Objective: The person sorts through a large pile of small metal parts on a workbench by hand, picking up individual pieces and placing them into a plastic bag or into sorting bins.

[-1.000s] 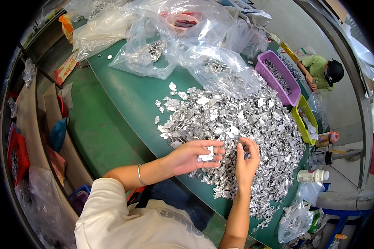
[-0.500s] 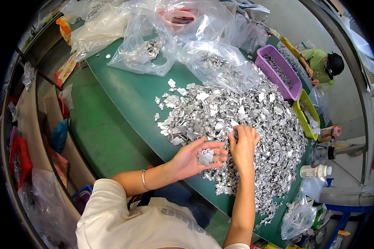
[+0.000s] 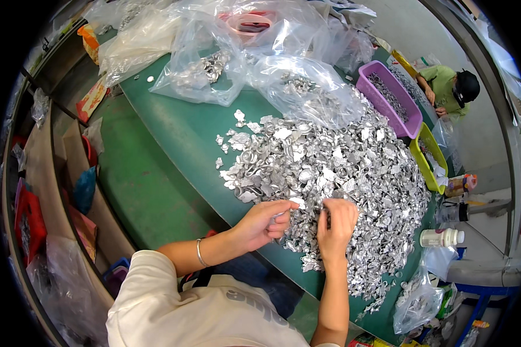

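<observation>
A broad heap of small silver metal castings covers the table in front of me. My left hand is closed at the near left edge of the heap, its fingers curled round a small silver metal casting that barely shows. A bright piece lies by its thumb tip. To its right, my right hand is held over the heap with bent fingers drawn together. Whatever is between those fingertips is hidden. The two hands are apart.
Clear plastic bags with more castings lie at the back of the green table. A purple basket, a lime-green basket and a white bottle line the right side. Beyond them a person in green works.
My left hand has gone from an open palm bearing a casting to closed fingers. My right hand has drawn back slightly toward me from the heap.
</observation>
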### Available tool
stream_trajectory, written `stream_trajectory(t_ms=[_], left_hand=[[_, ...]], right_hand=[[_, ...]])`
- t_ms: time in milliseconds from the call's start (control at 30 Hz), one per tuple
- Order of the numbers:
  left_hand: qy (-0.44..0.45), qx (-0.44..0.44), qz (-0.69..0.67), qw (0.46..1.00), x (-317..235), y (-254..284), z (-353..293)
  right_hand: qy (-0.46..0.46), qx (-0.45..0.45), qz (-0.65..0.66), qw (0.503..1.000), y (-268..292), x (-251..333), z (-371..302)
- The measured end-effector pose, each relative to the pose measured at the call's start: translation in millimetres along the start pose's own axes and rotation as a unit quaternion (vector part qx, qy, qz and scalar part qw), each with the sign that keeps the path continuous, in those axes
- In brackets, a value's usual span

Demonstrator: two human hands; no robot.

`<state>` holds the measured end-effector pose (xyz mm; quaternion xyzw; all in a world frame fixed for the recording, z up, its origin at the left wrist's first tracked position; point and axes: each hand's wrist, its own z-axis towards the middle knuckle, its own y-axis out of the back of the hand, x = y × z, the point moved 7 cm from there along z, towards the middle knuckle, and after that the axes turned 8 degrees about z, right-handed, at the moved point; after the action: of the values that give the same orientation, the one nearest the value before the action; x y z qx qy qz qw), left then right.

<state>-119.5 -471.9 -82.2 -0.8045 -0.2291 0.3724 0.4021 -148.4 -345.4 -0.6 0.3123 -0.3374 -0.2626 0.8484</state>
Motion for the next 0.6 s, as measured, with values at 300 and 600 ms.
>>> stream_trajectory(t_ms=[300,600], left_hand=[[-0.118,-0.026,0.252,0.960,-33,-4,-1],[-0.331,-0.102,0.678,0.649,-65,-40,0]], right_hand=[[-0.123,-0.027,0.065,0.990,19,-17,-12],[-0.088,0.040,-0.021,0.995,0,-13,5]])
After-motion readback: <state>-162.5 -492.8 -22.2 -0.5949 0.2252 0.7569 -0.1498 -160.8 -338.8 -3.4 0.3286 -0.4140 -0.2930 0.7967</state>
